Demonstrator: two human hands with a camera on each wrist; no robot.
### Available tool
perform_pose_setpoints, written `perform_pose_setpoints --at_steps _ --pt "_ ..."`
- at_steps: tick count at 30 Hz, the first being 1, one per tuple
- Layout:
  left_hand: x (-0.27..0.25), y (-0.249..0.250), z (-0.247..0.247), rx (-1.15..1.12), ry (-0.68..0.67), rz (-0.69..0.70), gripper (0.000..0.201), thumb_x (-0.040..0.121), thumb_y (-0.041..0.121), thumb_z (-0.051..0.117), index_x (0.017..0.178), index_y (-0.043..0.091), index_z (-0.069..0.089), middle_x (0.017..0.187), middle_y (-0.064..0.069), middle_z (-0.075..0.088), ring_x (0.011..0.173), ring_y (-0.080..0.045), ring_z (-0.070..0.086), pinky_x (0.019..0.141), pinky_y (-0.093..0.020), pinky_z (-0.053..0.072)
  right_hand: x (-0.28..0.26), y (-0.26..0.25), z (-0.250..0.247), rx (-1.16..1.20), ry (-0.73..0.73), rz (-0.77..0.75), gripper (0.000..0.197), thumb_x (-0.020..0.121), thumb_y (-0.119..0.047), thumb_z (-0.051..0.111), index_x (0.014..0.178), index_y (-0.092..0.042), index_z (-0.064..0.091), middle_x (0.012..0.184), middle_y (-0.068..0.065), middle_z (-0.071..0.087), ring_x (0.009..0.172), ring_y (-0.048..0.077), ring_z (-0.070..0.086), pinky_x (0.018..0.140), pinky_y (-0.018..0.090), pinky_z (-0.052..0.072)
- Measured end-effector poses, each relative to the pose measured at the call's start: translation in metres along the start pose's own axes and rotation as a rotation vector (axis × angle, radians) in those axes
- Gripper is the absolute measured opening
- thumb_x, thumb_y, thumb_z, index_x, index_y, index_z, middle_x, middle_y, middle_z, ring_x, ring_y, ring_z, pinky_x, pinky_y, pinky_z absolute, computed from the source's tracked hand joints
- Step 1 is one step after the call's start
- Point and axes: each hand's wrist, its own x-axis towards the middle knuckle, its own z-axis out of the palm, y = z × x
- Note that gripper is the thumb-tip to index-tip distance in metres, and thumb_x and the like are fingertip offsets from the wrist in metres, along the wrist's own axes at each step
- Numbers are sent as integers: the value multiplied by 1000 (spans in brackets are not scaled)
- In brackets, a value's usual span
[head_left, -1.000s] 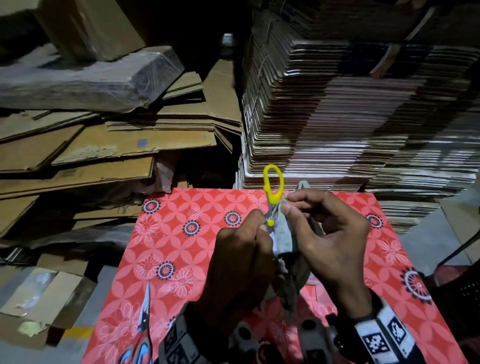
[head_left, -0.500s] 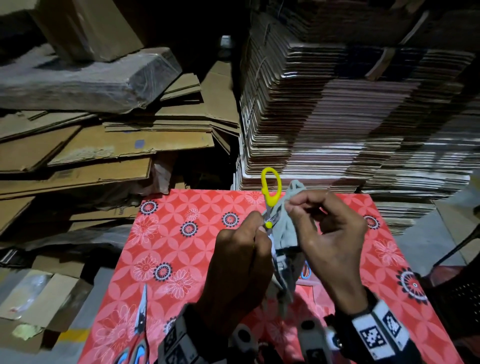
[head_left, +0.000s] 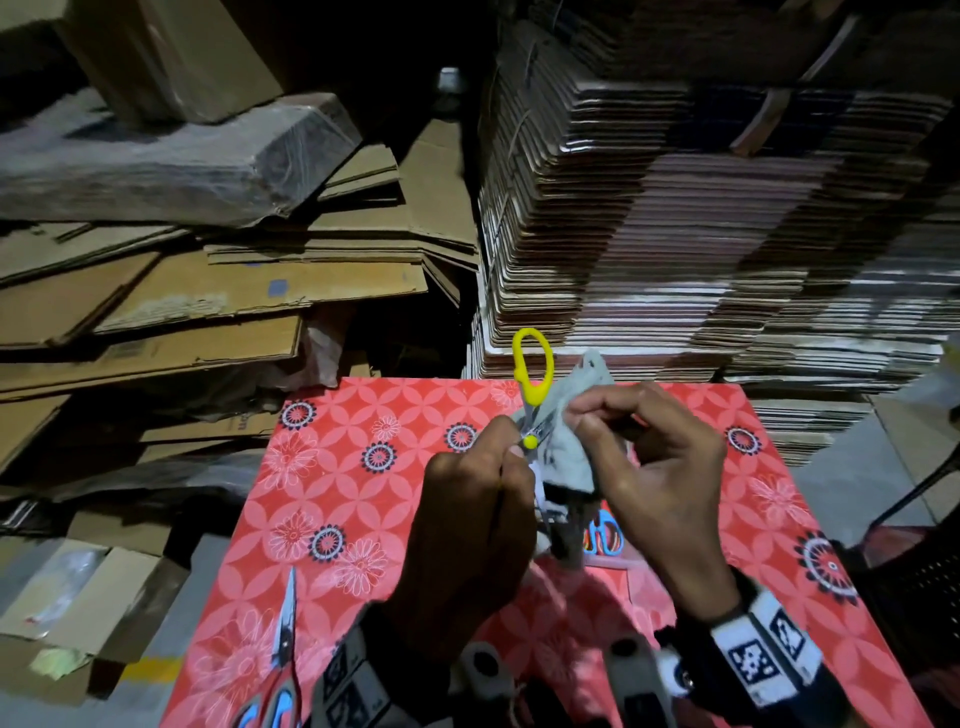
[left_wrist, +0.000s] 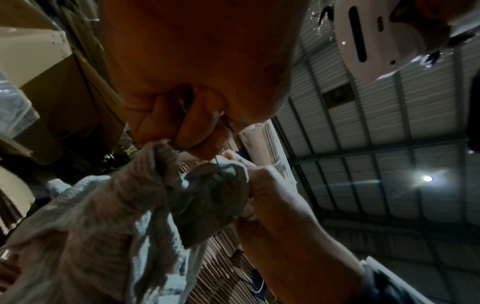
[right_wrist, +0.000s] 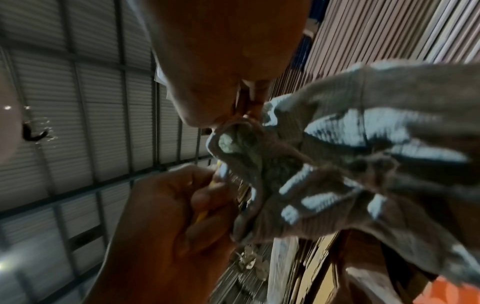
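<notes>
Yellow-handled scissors (head_left: 532, 395) sit dead centre of the head view, held up above the red flower-pattern mat (head_left: 363, 467), with one yellow loop pointing at the top of the frame.

Going from the left: loose cardboard sheets (head_left: 208, 296) are piled in the upper left. A second pair of scissors (head_left: 284, 623) lies flat on the mat at the lower left, tips pointing up-frame.

Your left hand (head_left: 467, 525) is curled tight round the yellow pair just below the pivot. I can't tell which part is inside your fist. Right next to it, your right hand (head_left: 660, 467) pinches a grey cloth (head_left: 563, 447) between thumb and fingertips, pressed against the scissors by the pivot. The rest of the cloth hangs down between your hands.

A tall stack of flattened cartons (head_left: 675, 234) fills the upper right.
</notes>
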Motion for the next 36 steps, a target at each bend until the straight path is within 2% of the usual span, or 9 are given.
perform_pose_setpoints --at_steps 5,11,15,17,19,23,27,31,36 --pt "-3 -7 3 -20 12 -55 32 107 22 36 76 30 38 52 -5 38 39 -12 36 43 -27 28 17 5 -15 126 60 107 21 87 6 77 92 -15 75 86 -8 75 79 5 66 75 16 51" --pt "-1 -12 -2 -20 96 -103 32 105 12 40 74 20 39 51 -6 35 41 -12 32 44 -33 27 19 10 -33 142 74 139 22 94 8 68 97 -14 69 89 -10 71 82 8 63 77 20 50" --pt "2 -9 -3 -62 106 -103 33 105 12 41 74 25 38 52 -10 33 40 -15 29 43 -34 24 22 0 -37 113 53 54 24 93 3 51 104 -17 59 105 8 65 99 15 62 88 23 48" --pt "3 -7 -4 -68 109 -94 33 105 12 41 74 24 37 52 -10 33 40 -18 29 44 -39 24 25 -4 -37 86 25 11 30 93 5 46 107 -20 54 107 -2 63 105 12 62 91 25 48" --pt "3 -6 -4 -75 111 -92 33 104 12 41 74 25 37 52 -10 33 41 -19 29 45 -40 25 26 -5 -35 69 -21 -22 32 95 6 44 108 -22 51 98 -17 58 90 5 58 78 21 47" --pt "2 -9 -5 -82 106 -102 32 104 14 41 74 22 37 52 -9 32 41 -22 29 46 -44 25 27 -4 -31 10 -73 -30 34 99 10 56 102 -24 54 89 -5 58 69 27 55 57 37 45" --pt "0 -10 0 -86 97 -129 31 105 17 41 74 18 39 52 -10 35 42 -20 31 45 -40 26 26 -4 -19 56 -24 -9 24 89 7 74 95 -14 63 90 -3 67 84 16 67 80 25 54" --pt "1 -8 6 -98 84 -129 31 105 21 40 75 21 39 55 -9 39 42 -11 33 45 -33 28 20 -8 1 113 62 4 23 83 6 81 86 -15 71 84 -4 75 82 16 73 80 25 56" --pt "2 -5 5 -147 53 -134 28 106 20 40 80 30 42 54 -11 39 42 -21 36 45 -46 32 7 -14 18 37 87 -23 18 84 -5 85 93 -21 80 93 -8 78 90 17 76 79 34 59"
